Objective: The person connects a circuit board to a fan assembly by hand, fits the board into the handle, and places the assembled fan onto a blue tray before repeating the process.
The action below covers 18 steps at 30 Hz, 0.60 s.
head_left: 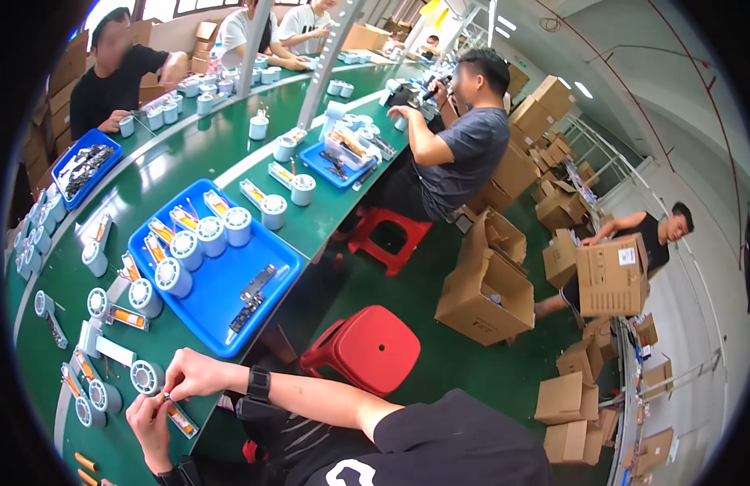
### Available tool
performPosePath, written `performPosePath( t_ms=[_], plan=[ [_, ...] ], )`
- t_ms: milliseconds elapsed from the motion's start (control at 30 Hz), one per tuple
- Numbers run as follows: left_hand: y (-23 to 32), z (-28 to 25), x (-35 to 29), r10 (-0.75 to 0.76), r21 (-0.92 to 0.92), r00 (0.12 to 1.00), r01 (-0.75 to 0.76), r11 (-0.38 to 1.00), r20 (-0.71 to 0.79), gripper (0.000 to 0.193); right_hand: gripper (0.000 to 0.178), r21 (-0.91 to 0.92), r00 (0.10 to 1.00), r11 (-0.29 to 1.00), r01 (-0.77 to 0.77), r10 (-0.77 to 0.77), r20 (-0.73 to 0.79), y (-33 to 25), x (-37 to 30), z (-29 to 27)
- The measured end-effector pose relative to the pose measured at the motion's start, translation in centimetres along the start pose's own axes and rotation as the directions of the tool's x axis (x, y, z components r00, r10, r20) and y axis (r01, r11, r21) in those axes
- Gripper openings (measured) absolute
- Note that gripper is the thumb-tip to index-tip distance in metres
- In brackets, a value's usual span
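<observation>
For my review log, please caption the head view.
Left hand and right hand meet beside a pale round part near a blue tray on a green table.

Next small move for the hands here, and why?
Probably ease the small dark piece toward the orange-strip handle: left hand and right hand seem to pinch it fingertip to fingertip, and the handle lies close by. It's too small to identify.

Green floor [464, 381]; red stools [379, 344]; pale wall [703, 166]; tube lights [583, 90] lit.
</observation>
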<state>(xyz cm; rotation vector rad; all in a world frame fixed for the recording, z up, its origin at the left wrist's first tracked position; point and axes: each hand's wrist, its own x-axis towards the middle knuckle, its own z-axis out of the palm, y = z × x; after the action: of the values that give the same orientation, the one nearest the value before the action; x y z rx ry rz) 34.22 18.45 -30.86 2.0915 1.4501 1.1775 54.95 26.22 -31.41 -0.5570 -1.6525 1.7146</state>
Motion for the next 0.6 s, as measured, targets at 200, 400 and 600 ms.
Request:
performPosePath(
  t_ms=[200, 400, 600],
  plan=[
    [-0.6, 0.4, -1.0, 0.024, 0.006, 0.997, -0.024, 1.0, -0.067, 0.014, 0.012, -0.035, 0.998, 0.998, 0.049, -0.05, -0.028, 0.6, -0.7, 1.4],
    [-0.9, 1.7, -1.3, -0.012, 0.003, 0.988, 0.012, 1.0, -0.151, 0.017, 0.014, -0.094, 0.996, 0.994, 0.057, -0.063, -0.064, -0.1, -0.9, 1.1],
    [1.3, 4.4, -1.7, -0.206, -0.052, 0.876, 0.204, 0.978, -0.436, 0.024, 0.022, -0.245, 0.97, 0.954, 0.171, -0.207, -0.129, -0.1, -1.6, 1.7]
  ],
)
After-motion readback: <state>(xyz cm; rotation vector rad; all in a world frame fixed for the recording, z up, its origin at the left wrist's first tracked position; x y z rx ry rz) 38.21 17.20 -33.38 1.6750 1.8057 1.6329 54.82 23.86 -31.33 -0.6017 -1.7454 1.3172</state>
